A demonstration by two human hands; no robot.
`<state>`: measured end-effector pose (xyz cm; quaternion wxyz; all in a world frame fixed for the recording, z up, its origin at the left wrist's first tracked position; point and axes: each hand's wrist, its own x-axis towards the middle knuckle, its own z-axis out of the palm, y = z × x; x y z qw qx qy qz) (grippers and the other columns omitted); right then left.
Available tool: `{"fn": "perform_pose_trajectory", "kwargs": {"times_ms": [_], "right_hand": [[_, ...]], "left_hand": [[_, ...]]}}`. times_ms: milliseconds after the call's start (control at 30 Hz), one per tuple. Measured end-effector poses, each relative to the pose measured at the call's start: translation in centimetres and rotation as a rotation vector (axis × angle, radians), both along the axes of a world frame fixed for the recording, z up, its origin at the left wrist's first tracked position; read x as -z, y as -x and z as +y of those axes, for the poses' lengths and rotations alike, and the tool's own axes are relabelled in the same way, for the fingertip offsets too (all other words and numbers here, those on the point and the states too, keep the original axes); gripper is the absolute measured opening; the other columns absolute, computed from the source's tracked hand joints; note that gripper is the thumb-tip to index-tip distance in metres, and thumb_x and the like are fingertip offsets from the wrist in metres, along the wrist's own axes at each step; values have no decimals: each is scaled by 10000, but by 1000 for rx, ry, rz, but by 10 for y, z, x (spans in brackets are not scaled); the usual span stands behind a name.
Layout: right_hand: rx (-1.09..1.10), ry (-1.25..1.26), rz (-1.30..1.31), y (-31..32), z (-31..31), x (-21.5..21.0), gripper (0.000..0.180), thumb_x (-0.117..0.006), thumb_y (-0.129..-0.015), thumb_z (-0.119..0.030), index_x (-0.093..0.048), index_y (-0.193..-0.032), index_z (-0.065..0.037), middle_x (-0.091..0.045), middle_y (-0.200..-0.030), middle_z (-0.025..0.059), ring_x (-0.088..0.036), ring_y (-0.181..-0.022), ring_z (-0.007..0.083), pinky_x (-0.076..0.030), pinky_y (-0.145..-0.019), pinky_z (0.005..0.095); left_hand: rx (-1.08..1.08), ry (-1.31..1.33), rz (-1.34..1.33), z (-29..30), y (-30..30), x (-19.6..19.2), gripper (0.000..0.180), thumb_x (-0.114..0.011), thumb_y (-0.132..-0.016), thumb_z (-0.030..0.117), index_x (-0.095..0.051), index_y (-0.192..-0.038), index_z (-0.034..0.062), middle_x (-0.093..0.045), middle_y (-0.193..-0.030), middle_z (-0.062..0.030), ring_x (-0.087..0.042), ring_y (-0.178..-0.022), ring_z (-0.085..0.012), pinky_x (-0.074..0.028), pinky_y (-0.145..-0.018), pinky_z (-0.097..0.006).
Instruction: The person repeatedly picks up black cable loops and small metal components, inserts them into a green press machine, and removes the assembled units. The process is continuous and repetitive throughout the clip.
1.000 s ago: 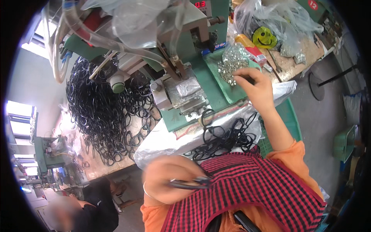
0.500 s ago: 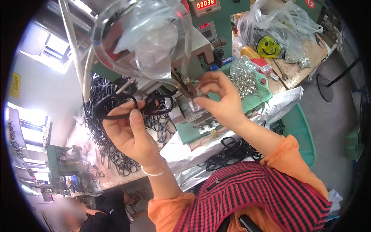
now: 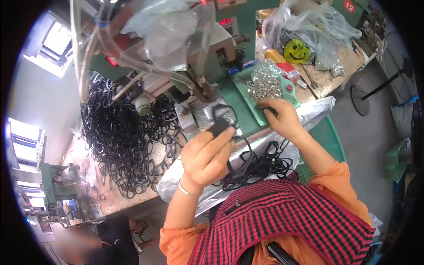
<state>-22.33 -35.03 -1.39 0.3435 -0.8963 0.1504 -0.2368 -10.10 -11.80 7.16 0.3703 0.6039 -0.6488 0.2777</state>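
Observation:
My left hand (image 3: 206,155) pinches a black elastic cord loop (image 3: 224,120) and holds it up in front of the green press machine (image 3: 194,66). My right hand (image 3: 282,118) reaches to the right, with its fingertips on a heap of small shiny metal clips (image 3: 264,81) that lies on a green tray (image 3: 260,117). A bundle of loose black cords (image 3: 260,165) rests on clear plastic in front of my body, under both hands.
A large pile of finished black loops (image 3: 121,137) covers the bench at the left. Clear hoses (image 3: 88,48) and a plastic bag (image 3: 170,31) hang over the machine. A bag with a yellow smiling face (image 3: 297,51) sits on the wooden table at right. Another person (image 3: 84,247) is at lower left.
My left hand came down and to the right with the loop, nearer to my body. My right hand left the machine's head and went right, to the clip heap.

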Motion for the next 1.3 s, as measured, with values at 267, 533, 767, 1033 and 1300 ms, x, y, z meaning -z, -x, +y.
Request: {"fn": "perform_pose_trajectory", "kwargs": {"times_ms": [267,533,767,1033,1300], "right_hand": [[144,-157,-175,0,-42,6,221,-644,-840,-41,-701,-1053,-47,-713,-1047,131,-679,-1023,286,-512,-895,363],[249,316,88,-10,-10,11,72,-737,-761,-142,-713,-802,-88,-662,-871,114,-627,-925,336,-500,-824,453],[301,99,-44,-31,-13,9,102,-701,-862,-113,-698,-916,-27,-711,-894,133,-682,-780,278,-520,-720,382],[247,141,-216,-20,-28,14,134,-686,-921,-61,-717,-1046,-27,-723,-968,94,-682,-880,182,-521,-809,292],[240,65,-160,-30,-15,16,139,-697,-872,-60,-726,-1007,-39,-718,-949,118,-689,-871,250,-531,-791,333]], "left_hand": [[2,-8,-33,-6,-2,11,269,-776,-688,-16,-612,-886,62,-748,-995,-86,-624,-707,-251,-545,-633,-353],[0,69,2,-4,-5,21,268,-785,-660,-14,-617,-852,67,-754,-979,-89,-619,-666,-236,-518,-591,-335],[-297,47,263,41,47,47,250,-739,-746,46,-690,-989,78,-711,-1181,-118,-631,-805,-264,-553,-841,-426],[-818,-422,198,147,-63,43,131,-748,-760,51,-722,-888,46,-667,-963,-72,-603,-929,-293,-483,-832,-405],[-819,33,522,143,-112,74,90,-585,-1002,95,-590,-967,13,-642,-907,-120,-655,-817,-264,-517,-761,-331]]}}
